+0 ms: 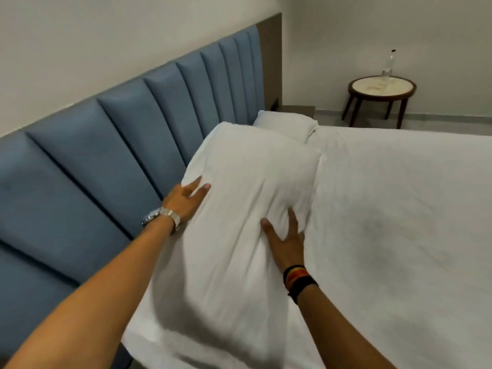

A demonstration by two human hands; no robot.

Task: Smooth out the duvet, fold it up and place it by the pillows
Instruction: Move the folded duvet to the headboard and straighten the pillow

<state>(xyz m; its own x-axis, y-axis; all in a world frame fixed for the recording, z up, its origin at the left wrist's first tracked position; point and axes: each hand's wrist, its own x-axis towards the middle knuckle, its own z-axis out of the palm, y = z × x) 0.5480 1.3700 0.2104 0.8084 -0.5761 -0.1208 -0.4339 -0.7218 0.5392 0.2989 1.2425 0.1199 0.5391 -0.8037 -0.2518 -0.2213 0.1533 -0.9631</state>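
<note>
A large white pillow (239, 209) lies along the head of the bed next to the blue headboard. My left hand (186, 201), with a silver watch on the wrist, presses flat against the pillow's left edge, fingers spread. On the pillow's right side rests my right hand (286, 243), palm down, fingers apart, dark bands on its wrist. A second white pillow (287, 125) lies farther along the headboard. White bedding (399, 222) covers the mattress to the right; I cannot tell whether it is the duvet or a sheet.
The padded blue headboard (106, 155) runs along the left. A small round wooden table (382, 87) stands on the floor at the far right corner with a clear bottle (388, 66) on it. White walls enclose the room.
</note>
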